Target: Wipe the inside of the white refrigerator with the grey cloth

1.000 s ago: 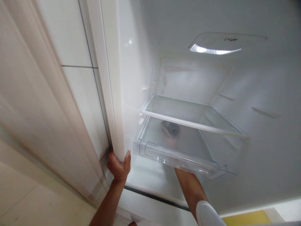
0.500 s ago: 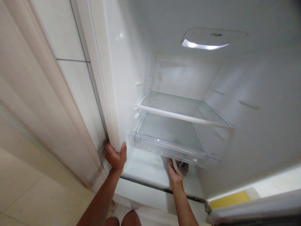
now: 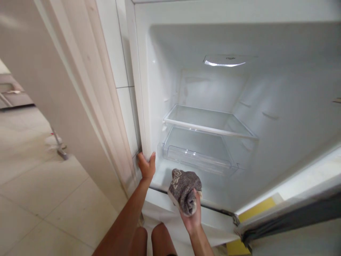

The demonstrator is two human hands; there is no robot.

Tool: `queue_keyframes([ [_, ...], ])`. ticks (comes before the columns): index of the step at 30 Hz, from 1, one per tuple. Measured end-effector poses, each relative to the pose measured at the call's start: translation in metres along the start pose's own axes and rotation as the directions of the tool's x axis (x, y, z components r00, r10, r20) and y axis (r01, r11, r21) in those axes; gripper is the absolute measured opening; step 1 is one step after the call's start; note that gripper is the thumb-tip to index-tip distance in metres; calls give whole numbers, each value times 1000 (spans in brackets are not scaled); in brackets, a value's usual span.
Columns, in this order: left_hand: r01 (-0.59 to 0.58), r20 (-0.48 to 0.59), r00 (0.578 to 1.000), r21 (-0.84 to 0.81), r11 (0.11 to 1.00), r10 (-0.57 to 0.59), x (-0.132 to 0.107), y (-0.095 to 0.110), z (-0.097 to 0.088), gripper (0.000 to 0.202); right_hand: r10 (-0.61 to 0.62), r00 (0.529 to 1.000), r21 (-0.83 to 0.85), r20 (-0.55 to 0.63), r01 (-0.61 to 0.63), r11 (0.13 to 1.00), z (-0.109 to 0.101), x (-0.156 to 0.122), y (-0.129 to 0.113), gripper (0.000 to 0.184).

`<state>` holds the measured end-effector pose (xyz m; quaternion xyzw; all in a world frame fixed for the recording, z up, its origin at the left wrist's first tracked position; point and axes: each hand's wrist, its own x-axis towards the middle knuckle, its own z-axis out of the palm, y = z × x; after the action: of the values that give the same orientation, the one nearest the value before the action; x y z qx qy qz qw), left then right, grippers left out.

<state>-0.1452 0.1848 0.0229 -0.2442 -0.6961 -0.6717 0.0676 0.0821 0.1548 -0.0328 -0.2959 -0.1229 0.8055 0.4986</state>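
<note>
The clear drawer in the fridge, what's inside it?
Nothing shows through the clear drawer; it looks empty. The glass shelf sits just above. Its back corners are too hazy to tell.

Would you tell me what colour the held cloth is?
The cloth is grey with paler markings; the head view shows it.

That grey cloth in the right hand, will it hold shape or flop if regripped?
Probably floppy: the grey cloth is bunched and droops over the right hand. Likely light, since one hand alone carries it. Its textured weave looks unlikely to slip.
</note>
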Motion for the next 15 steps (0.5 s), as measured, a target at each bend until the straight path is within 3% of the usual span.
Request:
queue_keyframes([
  [5,140,142,983,-142,980,-120,-12,9,-19,56,-161,985,-181,-58,148,972,13,-20,-10,59],
  [8,283,185,951,-197,939,-248,-38,9,-42,65,-286,958,-294,-19,268,918,20,-24,-20,62],
  [12,486,327,856,-242,840,-401,-95,8,-77,58,-403,914,-412,-35,354,839,25,-25,-34,65],
  [13,536,361,825,-257,804,-434,-110,10,-84,57,-430,902,-435,-39,372,820,25,-25,-36,66],
  [14,617,424,767,-284,734,-480,-122,13,-90,54,-450,892,-455,-36,386,802,26,-26,-38,66],
  [15,637,428,756,-306,708,-495,-132,18,-96,50,-463,886,-476,-30,394,786,26,-27,-38,66],
])
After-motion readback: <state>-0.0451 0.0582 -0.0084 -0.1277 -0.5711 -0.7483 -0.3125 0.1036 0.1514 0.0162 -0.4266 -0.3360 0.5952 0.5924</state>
